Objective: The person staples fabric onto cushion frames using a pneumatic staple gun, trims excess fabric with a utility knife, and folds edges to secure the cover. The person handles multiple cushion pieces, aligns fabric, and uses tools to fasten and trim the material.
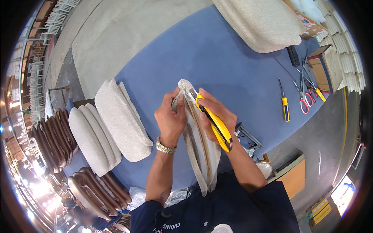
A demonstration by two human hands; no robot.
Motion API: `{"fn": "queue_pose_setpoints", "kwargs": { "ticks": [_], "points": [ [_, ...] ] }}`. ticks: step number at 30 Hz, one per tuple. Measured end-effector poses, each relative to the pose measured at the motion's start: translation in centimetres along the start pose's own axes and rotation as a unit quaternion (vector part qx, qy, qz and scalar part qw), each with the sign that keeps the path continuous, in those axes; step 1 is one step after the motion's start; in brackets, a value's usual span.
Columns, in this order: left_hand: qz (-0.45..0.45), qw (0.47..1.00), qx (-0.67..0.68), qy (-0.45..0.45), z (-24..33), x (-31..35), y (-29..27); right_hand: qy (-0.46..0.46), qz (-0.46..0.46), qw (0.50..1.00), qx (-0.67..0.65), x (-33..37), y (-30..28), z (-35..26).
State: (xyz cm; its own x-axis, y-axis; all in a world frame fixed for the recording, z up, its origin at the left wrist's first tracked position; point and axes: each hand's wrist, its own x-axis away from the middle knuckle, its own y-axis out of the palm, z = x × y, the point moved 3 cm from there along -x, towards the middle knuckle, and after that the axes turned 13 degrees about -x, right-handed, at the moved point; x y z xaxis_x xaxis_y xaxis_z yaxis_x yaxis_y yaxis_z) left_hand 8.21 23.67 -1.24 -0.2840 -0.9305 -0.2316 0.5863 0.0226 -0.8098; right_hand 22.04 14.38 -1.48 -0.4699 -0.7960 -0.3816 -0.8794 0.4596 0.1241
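Note:
A long, narrow cushion pad (201, 149) in light grey-beige fabric stretches from my chest out over the blue table, its open underside with a brown strip facing up. My left hand (170, 116) pinches the fabric near its far end, the thumb lying on the edge. A yellow and black utility knife (217, 126) is gripped in my right hand (221, 114). The knife's tip end meets the pad close to the left thumb. Fingers hide just where the blade touches.
Finished-looking beige cushions (120, 122) lie on the left of the blue table (163, 54), beside brown curved frames (58, 136). A large cushion (264, 23) rests at the far right. Nearby are a yellow screwdriver (285, 105), red-handled scissors (305, 101), a staple gun (248, 138) and a cardboard box (324, 68).

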Motion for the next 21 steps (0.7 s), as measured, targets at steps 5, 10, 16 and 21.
{"fn": "queue_pose_setpoints", "kwargs": {
  "ticks": [5,10,16,21],
  "points": [
    [-0.044,0.997,-0.016,-0.066,0.2,0.1,-0.1,-0.031,-0.025,0.999,0.005,-0.1,0.4,1.4],
    [-0.05,0.995,0.009,-0.086,-0.2,0.2,0.0,-0.03,-0.034,0.999,0.025,-0.3,0.7,1.5],
    [-0.044,0.996,0.019,-0.079,-0.3,0.2,0.0,-0.029,-0.026,0.999,0.029,-0.2,0.8,1.6],
    [-0.047,0.995,0.019,-0.081,-0.2,0.2,-0.1,-0.033,-0.031,0.999,0.022,-0.1,0.9,2.0]
  ]
}}
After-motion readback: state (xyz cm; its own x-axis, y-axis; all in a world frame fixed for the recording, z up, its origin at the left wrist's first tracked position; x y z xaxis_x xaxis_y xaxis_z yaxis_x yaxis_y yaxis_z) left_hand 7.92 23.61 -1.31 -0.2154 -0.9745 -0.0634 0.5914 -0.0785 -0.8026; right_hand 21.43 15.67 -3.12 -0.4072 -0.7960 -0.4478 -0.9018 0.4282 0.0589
